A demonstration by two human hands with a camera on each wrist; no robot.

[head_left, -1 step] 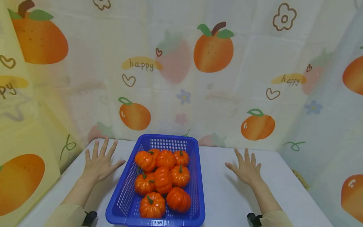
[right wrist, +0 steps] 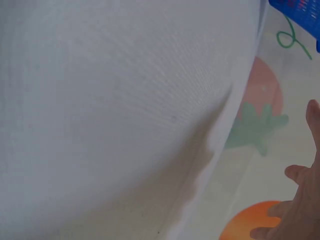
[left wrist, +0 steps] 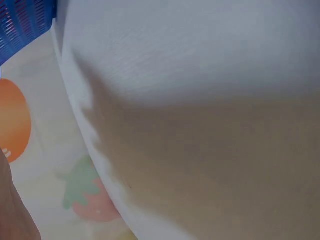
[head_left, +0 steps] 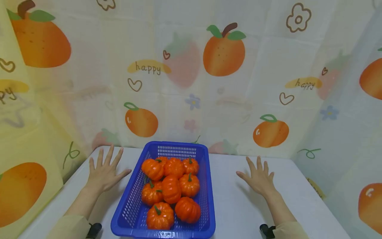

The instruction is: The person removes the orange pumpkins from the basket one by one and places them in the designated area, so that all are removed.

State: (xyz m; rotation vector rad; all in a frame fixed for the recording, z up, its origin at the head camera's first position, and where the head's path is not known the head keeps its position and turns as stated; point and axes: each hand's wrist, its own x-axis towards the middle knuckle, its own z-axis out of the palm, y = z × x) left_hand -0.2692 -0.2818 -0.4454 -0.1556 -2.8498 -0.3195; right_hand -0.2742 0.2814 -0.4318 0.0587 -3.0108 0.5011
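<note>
A blue plastic basket (head_left: pixel 210 199) with slotted walls stands on the white table, holding several small orange pumpkins (head_left: pixel 171 189) with green stems. To its left, my left hand (head_left: pixel 102 174) is held over the table with fingers spread, the thumb pointing toward the basket's side. My right hand (head_left: pixel 259 177) is spread in the same way on the right, farther from the basket. Neither hand holds anything. In the left wrist view a hand shadow falls on the tabletop, and a corner of the basket (left wrist: pixel 22 30) shows at top left. Fingers (right wrist: pixel 297 175) of the right hand appear at that wrist view's edge.
The white table (head_left: pixel 232 199) extends on both sides of the basket. A cloth backdrop (head_left: pixel 185 99) printed with oranges, strawberries and flowers hangs behind it and along both sides. Black straps (head_left: pixel 95 229) sit at the wrists, by beige sleeves.
</note>
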